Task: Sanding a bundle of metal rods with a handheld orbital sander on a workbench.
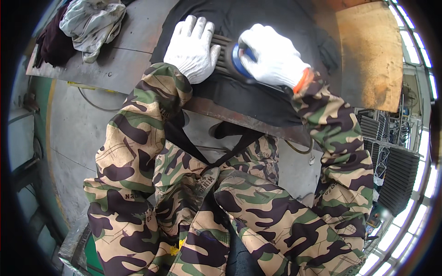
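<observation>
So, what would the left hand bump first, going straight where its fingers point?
The way looks free as far as the picture shows: ahead of the left hand lies only dark cloth, though depth is unclear.

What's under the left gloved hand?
Around the left hand, black cloth shows, with grooved bars at its thumb side; whatever lies directly beneath is covered.

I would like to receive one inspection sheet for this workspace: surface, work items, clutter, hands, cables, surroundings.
Surface: grey metal table, partly covered by black cloth.
Work items: dark ridged piece on the cloth; blue round tool.
Clutter: pale rag and maroon cloth, piled at left.
Hands: white-gloved; left hand palm down at the ridged piece, right hand gripping the tool.
Cables: cable or hose curving below the table.
Surroundings: stacked dark bars, windows at right.
</observation>
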`<move>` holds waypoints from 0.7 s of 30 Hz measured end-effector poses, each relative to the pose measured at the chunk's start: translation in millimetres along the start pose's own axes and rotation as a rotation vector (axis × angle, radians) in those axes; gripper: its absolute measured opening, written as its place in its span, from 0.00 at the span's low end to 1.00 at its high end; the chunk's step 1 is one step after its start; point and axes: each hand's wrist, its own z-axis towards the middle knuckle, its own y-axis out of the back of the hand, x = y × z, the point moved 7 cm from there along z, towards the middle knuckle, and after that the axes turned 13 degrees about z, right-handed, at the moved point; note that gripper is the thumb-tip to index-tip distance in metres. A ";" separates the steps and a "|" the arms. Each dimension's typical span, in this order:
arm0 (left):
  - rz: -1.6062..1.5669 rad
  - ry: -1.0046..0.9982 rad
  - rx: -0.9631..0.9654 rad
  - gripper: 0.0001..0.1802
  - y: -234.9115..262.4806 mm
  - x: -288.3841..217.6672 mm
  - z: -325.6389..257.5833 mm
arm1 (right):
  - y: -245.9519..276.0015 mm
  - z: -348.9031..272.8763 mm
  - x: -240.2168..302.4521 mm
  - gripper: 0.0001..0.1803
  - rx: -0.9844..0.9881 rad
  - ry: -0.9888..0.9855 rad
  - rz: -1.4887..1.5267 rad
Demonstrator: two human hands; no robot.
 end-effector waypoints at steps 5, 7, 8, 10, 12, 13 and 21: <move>0.017 0.004 0.018 0.34 6.5 -4.8 -12.6 | 4.2 6.1 -25.5 0.14 -0.001 -0.100 -0.020; 0.005 0.015 0.058 0.34 8.5 -5.7 -18.3 | 4.2 -2.0 -22.7 0.14 0.010 -0.068 0.001; 0.012 0.012 0.062 0.34 8.2 -4.7 -19.1 | 3.3 -7.7 -14.6 0.14 0.016 -0.054 -0.011; 0.019 0.002 0.059 0.34 8.5 -4.2 -19.6 | 3.8 -9.9 -6.2 0.14 0.010 -0.032 -0.024; -0.011 -0.009 0.065 0.34 9.8 -3.8 -17.9 | 3.8 0.2 -16.6 0.13 0.020 -0.082 -0.019; -0.007 -0.024 0.068 0.34 9.5 -3.7 -17.8 | 1.7 5.9 -25.5 0.12 0.033 -0.124 -0.018; 0.033 -0.058 -0.012 0.33 8.8 -2.9 -15.1 | -2.7 12.5 -5.8 0.14 0.001 -0.045 0.009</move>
